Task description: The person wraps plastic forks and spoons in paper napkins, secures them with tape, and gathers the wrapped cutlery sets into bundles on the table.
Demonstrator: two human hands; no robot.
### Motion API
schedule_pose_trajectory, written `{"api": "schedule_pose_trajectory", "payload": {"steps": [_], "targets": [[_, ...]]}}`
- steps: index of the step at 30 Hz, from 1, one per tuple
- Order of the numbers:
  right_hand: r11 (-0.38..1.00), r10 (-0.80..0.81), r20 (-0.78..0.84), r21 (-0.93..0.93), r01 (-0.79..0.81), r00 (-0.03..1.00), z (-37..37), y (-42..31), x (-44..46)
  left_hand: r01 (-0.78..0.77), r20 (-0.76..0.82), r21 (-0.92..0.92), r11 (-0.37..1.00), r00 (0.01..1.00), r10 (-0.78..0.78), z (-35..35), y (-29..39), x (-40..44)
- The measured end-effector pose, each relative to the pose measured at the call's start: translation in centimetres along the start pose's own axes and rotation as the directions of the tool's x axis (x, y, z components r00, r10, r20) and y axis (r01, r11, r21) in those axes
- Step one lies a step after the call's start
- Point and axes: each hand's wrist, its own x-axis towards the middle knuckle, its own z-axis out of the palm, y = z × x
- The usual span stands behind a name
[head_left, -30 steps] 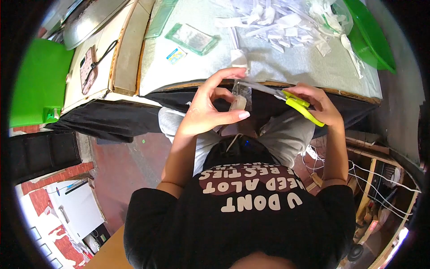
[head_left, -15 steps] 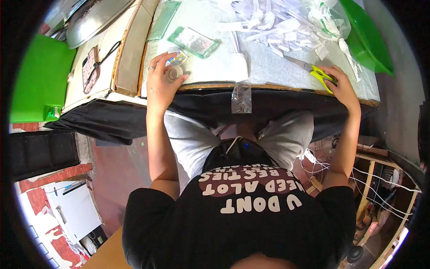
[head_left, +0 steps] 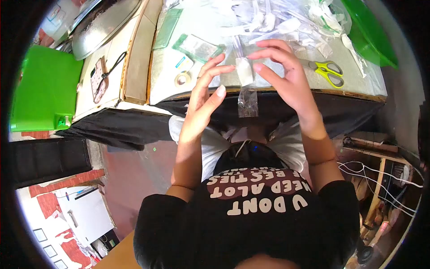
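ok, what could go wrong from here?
The clear strip hangs past the table edge, so it could catch on the black cloth or fold onto itself. The scissors lie with blades toward the right hand; a careless sweep might nick it.

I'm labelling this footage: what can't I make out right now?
Head view: tips of the scissors, hidden by the right hand.
Head view: print on the card, too small.
Head view: far ends of the white pile and basin, cut off by the top edge.
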Motion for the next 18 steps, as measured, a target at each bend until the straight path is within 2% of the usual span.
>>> {"api": "schedule_pose_trajectory", "payload": {"steps": [2,6,10,13,14,16,17,18], "targets": [[0.999,0.016,0.015,0.052,-0.017,1.0,0.9,-0.6,0.6,0.006,0.011,0.003,1.0,1.0,-0.006,0.2,0.3,0.0],[0.997,-0.071,0.03,-0.02,0.072,0.997,1.7,-1.5,1.0,0.018,0.017,-0.005,1.0,1.0,-0.018,0.2,0.3,-0.1],[0.997,-0.077,0.011,-0.007,0.077,0.997,1.7,-0.9,0.8,0.034,-0.005,0.015,0.999,0.999,-0.033,0.4,0.4,-0.1],[0.998,-0.062,-0.092,0.025,0.065,0.994,1.0,-0.4,0.5,0.222,-0.092,0.184,0.958,0.974,-0.208,0.2,-0.2,-0.3],[0.997,-0.079,-0.147,0.007,0.081,0.986,0.6,-0.4,0.4,0.176,-0.116,0.393,0.903,0.983,-0.141,0.0,-0.6,-0.7],[0.993,-0.103,-0.194,-0.074,0.09,0.976,-0.3,0.2,0.0,0.089,-0.122,0.752,0.653,0.993,0.005,-0.8,-1.5,-1.6],[0.988,-0.103,-0.188,-0.136,0.078,0.977,-0.7,0.9,-0.6,0.05,-0.078,0.801,0.596,0.997,0.022,-1.1,-1.8,-2.2],[0.979,-0.098,-0.183,-0.194,0.062,0.978,-1.1,1.8,-1.3,0.038,-0.052,0.756,0.654,0.999,0.002,-1.1,-2.5,-2.4]]}}
